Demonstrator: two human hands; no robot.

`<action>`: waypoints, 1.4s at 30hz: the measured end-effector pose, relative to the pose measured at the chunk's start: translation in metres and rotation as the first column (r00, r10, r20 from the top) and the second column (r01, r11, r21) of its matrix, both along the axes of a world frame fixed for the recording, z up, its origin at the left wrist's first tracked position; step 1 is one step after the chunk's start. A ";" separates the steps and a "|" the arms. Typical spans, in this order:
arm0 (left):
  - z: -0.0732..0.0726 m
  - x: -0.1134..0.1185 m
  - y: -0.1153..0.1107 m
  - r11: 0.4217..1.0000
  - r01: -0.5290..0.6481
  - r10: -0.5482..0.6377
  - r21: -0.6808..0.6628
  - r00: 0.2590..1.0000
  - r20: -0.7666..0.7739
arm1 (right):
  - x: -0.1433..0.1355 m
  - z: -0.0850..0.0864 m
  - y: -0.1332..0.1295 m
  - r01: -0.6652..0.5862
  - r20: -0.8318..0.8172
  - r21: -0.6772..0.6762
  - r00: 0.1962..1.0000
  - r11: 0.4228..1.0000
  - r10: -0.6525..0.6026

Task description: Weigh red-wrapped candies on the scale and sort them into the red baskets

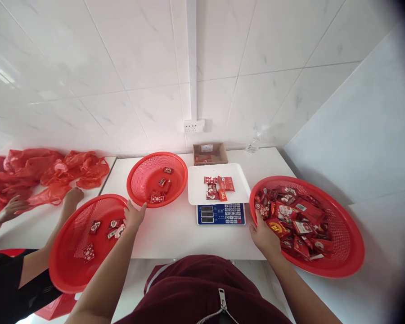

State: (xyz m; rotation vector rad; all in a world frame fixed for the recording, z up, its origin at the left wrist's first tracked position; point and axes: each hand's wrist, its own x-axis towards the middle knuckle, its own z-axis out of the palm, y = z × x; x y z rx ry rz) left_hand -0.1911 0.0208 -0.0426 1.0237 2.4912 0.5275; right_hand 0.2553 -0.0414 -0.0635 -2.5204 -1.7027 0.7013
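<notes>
White tiled corner, white table (175,234). Our left hand (134,216), fingers spread, rests on the rim of the centre basket (157,179). Our right hand (265,238), loosely curled, grip unclear, sits among packets (299,216) in the right basket (340,265), whose long axis runs left-right.

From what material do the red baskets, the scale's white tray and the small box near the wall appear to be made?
The red baskets look like moulded plastic: glossy rims and fine mesh walls. The scale's white tray seems smooth plastic with a slight sheen, though coated metal is possible. The small box looks like plain brown cardboard, matte, with open flaps.
</notes>
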 end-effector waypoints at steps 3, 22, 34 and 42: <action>0.002 -0.001 0.007 1.000 -0.026 0.026 -0.006 0.999 0.018 | 0.001 -0.003 0.000 -0.004 0.009 0.018 1.000 1.000 0.004; 0.002 -0.036 0.039 0.996 -0.050 0.051 -0.069 0.999 0.015 | -0.002 -0.009 -0.001 0.021 0.004 -0.002 1.000 1.000 -0.021; 0.009 -0.085 0.053 0.919 0.349 -0.387 -0.182 0.884 -0.261 | -0.003 -0.010 0.001 0.026 0.007 -0.015 1.000 1.000 -0.026; -0.036 0.002 0.051 0.391 0.879 -0.888 -0.273 0.282 -0.363 | -0.003 -0.010 0.002 -0.006 0.062 0.016 0.998 1.000 0.005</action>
